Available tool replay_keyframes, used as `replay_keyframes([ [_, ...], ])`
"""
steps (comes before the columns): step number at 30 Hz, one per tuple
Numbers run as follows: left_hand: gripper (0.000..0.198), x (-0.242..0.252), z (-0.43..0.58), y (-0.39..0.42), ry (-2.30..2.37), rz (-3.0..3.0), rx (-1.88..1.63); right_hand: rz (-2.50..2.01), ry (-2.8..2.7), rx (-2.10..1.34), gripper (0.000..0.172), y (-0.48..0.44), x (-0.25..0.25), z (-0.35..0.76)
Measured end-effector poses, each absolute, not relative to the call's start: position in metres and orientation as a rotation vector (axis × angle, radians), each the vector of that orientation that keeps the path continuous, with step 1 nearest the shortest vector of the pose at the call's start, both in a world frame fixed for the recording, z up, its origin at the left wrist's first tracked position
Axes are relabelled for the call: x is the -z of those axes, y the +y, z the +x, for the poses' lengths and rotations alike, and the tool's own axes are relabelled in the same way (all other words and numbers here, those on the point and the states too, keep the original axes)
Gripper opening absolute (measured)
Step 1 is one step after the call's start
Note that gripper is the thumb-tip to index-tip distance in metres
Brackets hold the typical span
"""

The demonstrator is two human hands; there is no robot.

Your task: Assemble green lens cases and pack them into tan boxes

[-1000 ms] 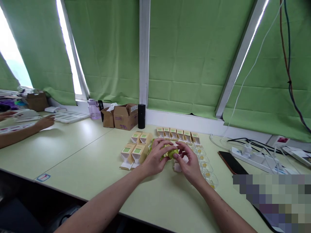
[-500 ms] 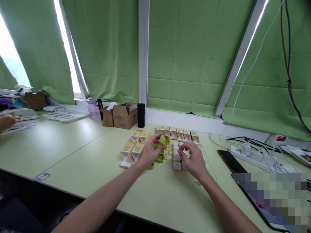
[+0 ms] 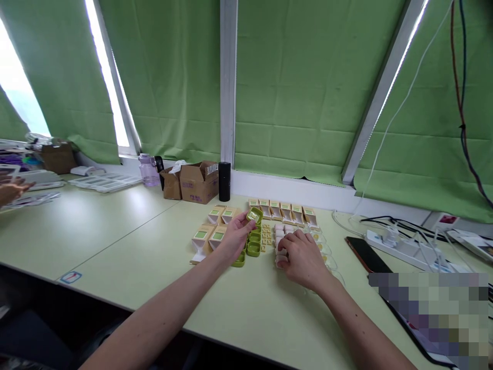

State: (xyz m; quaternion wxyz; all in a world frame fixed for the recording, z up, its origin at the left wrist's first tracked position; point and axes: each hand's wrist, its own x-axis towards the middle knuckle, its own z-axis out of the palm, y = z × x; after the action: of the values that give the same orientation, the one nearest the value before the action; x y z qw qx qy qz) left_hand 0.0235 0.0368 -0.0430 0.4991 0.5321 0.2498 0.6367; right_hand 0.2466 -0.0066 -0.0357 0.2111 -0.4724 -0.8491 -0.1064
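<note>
My left hand (image 3: pixel 238 232) is closed on a small green square case (image 3: pixel 254 215), raised and tilted so its hollow inside shows. Below it, several more green cases (image 3: pixel 253 248) stand in rows on the table. My right hand (image 3: pixel 302 257) reaches down at the near end of a group of pale pinkish rounded blocks (image 3: pixel 279 234). Its thumb and fingers close around the nearest pale block (image 3: pixel 281 260), which still sits in its row; the palm hides part of the group. Between the cases and blocks lie small yellow square pieces (image 3: pixel 266 234).
Folded tan cartons (image 3: pixel 200 244) stand left of the green cases, more cartons (image 3: pixel 285 211) behind. Clear rounded pieces (image 3: pixel 325 248) lie right of the blocks. A phone (image 3: pixel 367 255) and power strip (image 3: pixel 403 251) are further right. Another person's hand (image 3: pixel 13 189) is far left.
My right hand has lowered from above the blocks to the nearest one and closed around it. My left hand has tilted the green case and shifted it slightly left.
</note>
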Motion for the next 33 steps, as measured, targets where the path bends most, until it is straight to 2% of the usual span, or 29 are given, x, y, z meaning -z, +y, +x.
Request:
replay_keyframes([
  [14,0.031,0.038,0.022,0.029,0.474,1.180,-1.446,-1.377,-2.467,0.404,0.019,-0.011,0.037,0.241],
  [20,0.028,0.040,0.023,0.030,0.451,1.092,-1.445,-1.398,-2.420,0.279,0.016,-0.012,0.032,0.239],
  [24,0.026,0.042,0.024,0.032,0.456,1.081,-1.459,-1.284,-2.102,-0.099,0.010,-0.006,0.029,0.241],
  [29,0.029,0.041,0.025,0.031,0.505,1.137,-1.453,-0.875,-1.402,-0.986,0.035,0.004,0.030,0.244],
  [33,0.039,0.039,0.028,0.027,0.571,1.184,-1.407,-0.630,-1.056,-1.413,0.035,0.005,0.030,0.240],
])
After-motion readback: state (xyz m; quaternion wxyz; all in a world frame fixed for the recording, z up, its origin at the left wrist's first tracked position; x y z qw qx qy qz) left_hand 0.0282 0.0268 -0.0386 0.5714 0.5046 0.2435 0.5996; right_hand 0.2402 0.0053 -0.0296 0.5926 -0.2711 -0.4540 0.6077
